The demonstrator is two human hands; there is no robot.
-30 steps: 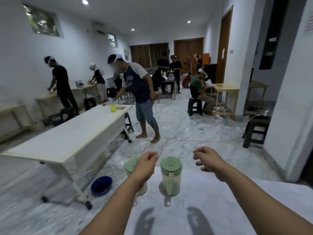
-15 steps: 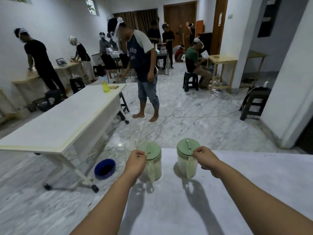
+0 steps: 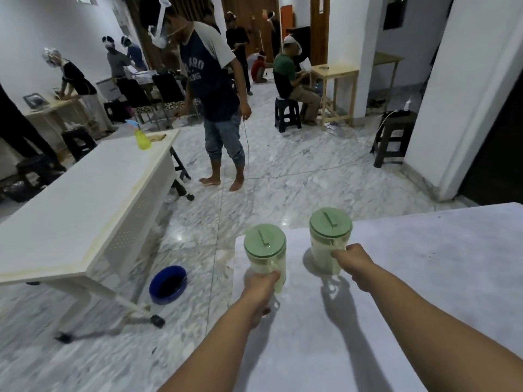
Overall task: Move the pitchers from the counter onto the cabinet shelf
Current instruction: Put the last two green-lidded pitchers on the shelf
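Two clear plastic pitchers with pale green lids stand at the far left corner of the marble counter [image 3: 424,278]. My left hand [image 3: 261,290] grips the handle of the left pitcher [image 3: 264,247], which sits close to the counter's left edge. My right hand [image 3: 353,260] grips the handle of the right pitcher [image 3: 329,236]. Both pitchers stand upright, and I cannot tell whether either is lifted off the surface. No cabinet shelf is in view.
A long white table [image 3: 70,210] with a yellow spray bottle [image 3: 141,140] stands to the left. A blue bowl [image 3: 168,284] lies on the marble floor beside the counter. A barefoot person [image 3: 215,89] stands ahead. Dark stools and wooden tables line the room.
Both hands have closed round the pitcher handles; half a second ago they were only reaching them. The view has tilted down and nearer the counter.
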